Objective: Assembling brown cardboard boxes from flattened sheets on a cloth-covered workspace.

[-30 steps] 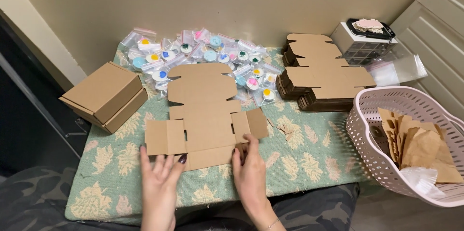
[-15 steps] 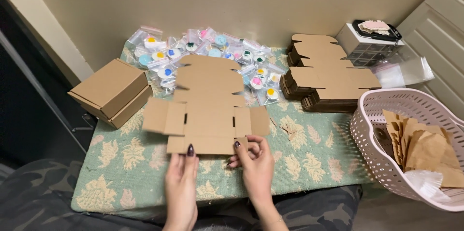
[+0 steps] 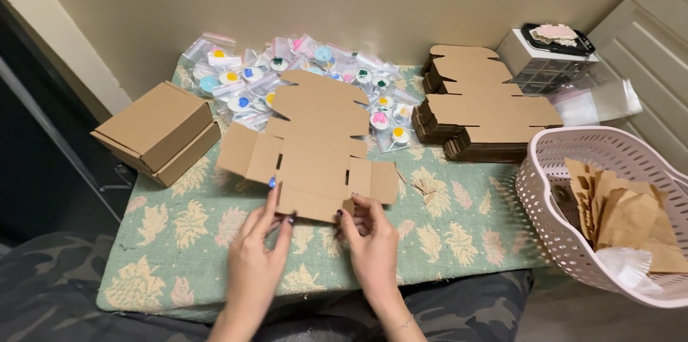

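A flat, die-cut brown cardboard box blank (image 3: 315, 143) lies on the green leaf-patterned cloth (image 3: 179, 227). My left hand (image 3: 258, 256) presses its fingertips on the blank's near left part, by a raised side flap. My right hand (image 3: 373, 242) pinches the near edge flap of the blank from below. Behind the blank lies a heap of several small clear bags (image 3: 244, 80) holding round coloured pieces.
An assembled brown box (image 3: 154, 131) sits at the left. A stack of flat box blanks (image 3: 476, 109) lies at the back right, with a clear container (image 3: 548, 55) behind it. A pink perforated basket (image 3: 566, 199) with brown paper pieces stands at the right.
The blank has been lifted at its near edge and its left flap is raised. Both hands have shifted right and closer onto the near edge; the view also shifted.
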